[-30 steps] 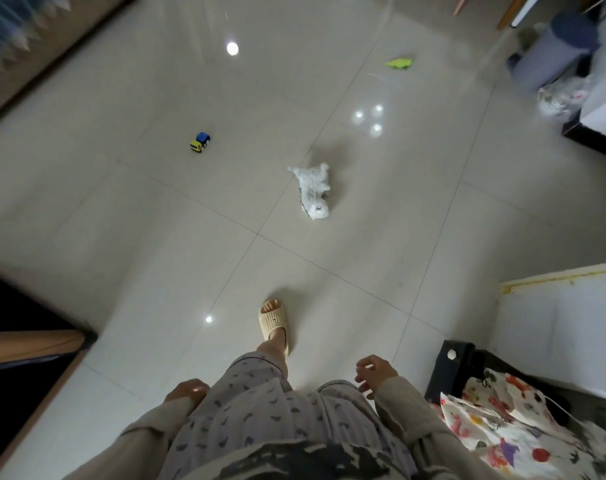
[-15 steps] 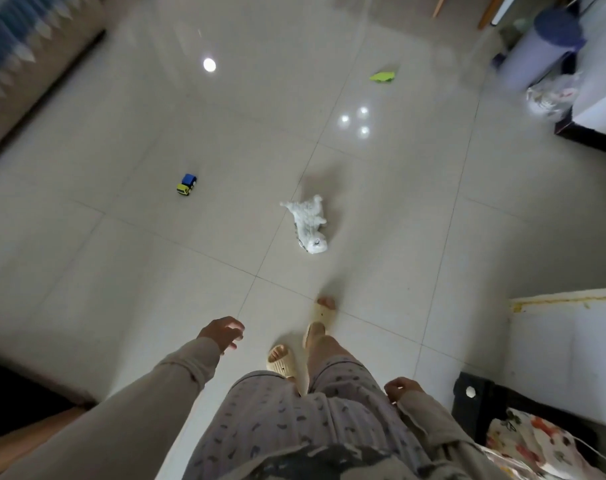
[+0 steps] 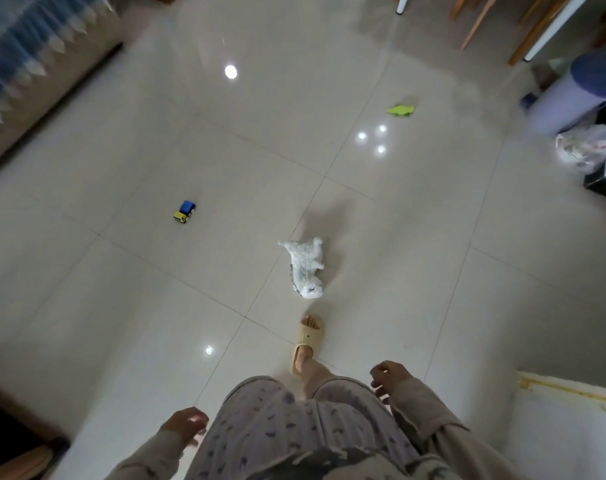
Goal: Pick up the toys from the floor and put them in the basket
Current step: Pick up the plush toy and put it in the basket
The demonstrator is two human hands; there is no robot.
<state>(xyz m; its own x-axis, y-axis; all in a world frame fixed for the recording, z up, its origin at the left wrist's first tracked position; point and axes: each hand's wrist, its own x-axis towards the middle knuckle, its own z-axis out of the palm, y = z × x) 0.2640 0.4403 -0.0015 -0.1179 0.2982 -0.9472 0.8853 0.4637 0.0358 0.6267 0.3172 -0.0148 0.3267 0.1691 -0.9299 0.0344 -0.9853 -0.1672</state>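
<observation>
A white plush animal (image 3: 305,268) lies on the tiled floor just ahead of my slippered foot (image 3: 306,341). A small blue and yellow toy truck (image 3: 184,212) stands further left. A green toy (image 3: 400,110) lies far ahead to the right. My left hand (image 3: 187,424) hangs at my left side, blurred, fingers loosely apart, holding nothing. My right hand (image 3: 386,377) hangs at my right side, fingers curled but apart, with nothing in it. No basket is in view.
A sofa with a blue fringed cover (image 3: 28,64) runs along the upper left. Wooden chair legs (image 3: 474,22) and a lavender bin (image 3: 571,95) stand at the upper right, with a plastic bag (image 3: 584,148) beside it. A white surface (image 3: 568,427) is at the lower right.
I have stepped forward; the plush animal is now closer to my foot. My left hand swung back to my side and my right hand swung forward.
</observation>
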